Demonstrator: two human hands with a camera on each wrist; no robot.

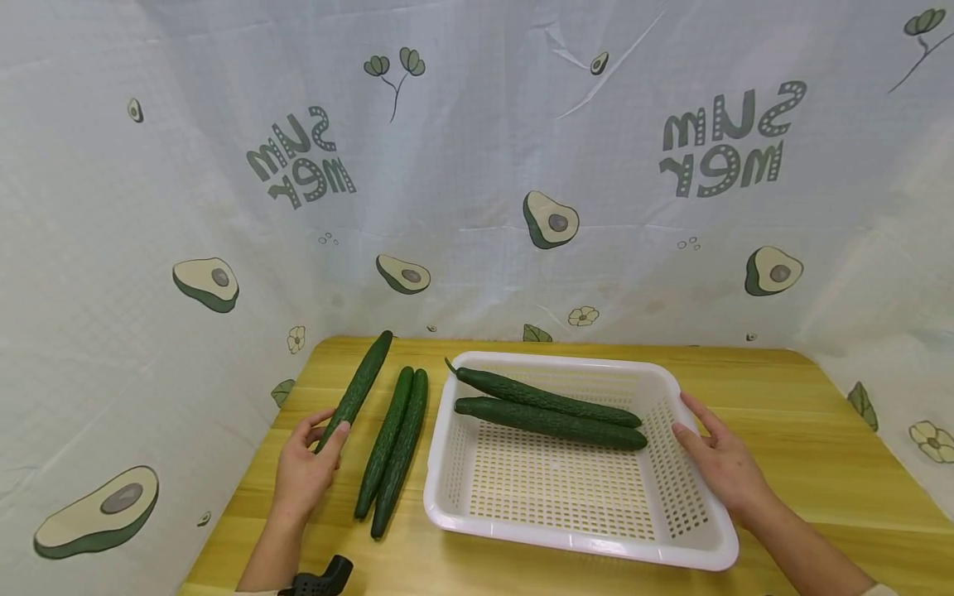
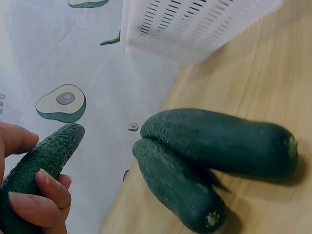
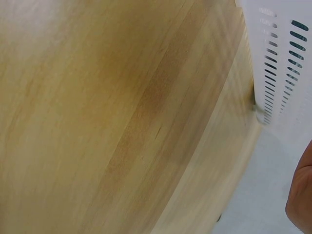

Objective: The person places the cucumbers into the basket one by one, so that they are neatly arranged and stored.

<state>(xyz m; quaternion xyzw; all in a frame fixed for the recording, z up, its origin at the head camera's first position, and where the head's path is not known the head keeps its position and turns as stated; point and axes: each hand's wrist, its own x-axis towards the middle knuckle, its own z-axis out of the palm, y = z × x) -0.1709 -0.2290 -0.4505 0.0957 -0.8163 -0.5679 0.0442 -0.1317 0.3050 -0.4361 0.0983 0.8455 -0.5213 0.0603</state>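
My left hand point(image 1: 305, 468) grips a long dark green cucumber point(image 1: 361, 385) near its close end; the far end points up and away. In the left wrist view, the fingers point(image 2: 36, 209) wrap the bumpy skin of this cucumber point(image 2: 53, 151). Just right of it, a pair of cucumbers point(image 1: 389, 451) lies side by side on the table. A white perforated plastic basket point(image 1: 581, 542) holds two more cucumbers point(image 1: 551, 418), lying crosswise toward its back. At the basket's right side, my right hand point(image 1: 726, 468) holds the rim, thumb over the edge. The right wrist view shows only part of that hand point(image 3: 300, 195).
The wooden table point(image 1: 820, 463) extends to the right of the basket. A pale curtain point(image 1: 477, 165) printed with avocados hangs behind and along the sides. A black strap piece point(image 1: 324, 577) sits at my left wrist.
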